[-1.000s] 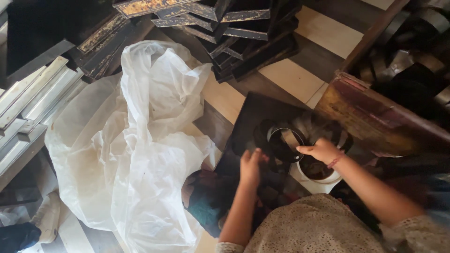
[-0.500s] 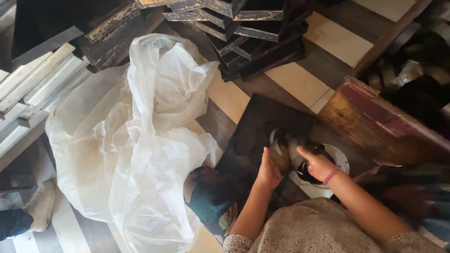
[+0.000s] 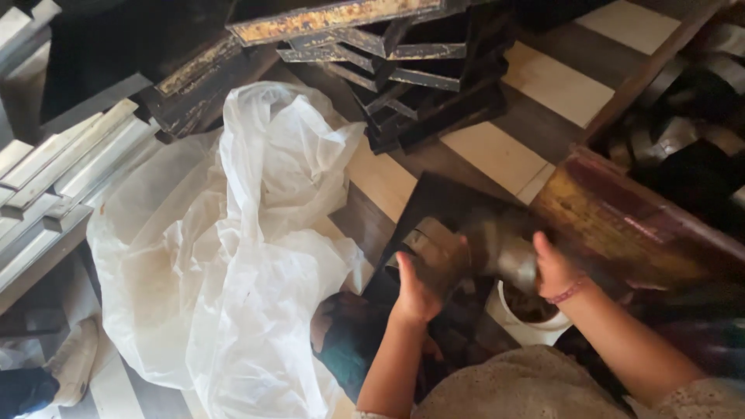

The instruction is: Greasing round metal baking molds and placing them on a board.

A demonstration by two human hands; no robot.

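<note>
My left hand (image 3: pixel 423 283) and my right hand (image 3: pixel 552 270) hold a shiny grey, blurred sheet-like piece (image 3: pixel 485 247) between them, one hand at each end. They hover over a dark flat board (image 3: pixel 434 206) lying on the striped floor. A white round bowl (image 3: pixel 521 316) sits just below my right wrist, partly hidden by it. What the grey piece is cannot be made out because of blur.
A big crumpled clear plastic bag (image 3: pixel 225 256) lies to the left. A stack of dark worn frames (image 3: pixel 388 70) stands at the back. Pale wooden mouldings (image 3: pixel 54 178) lie at far left. A wooden box edge (image 3: pixel 628 221) runs along the right.
Both hands have lifted from the bowl area and moved apart, now stretching the grey piece between them. The camera has shifted slightly downward.
</note>
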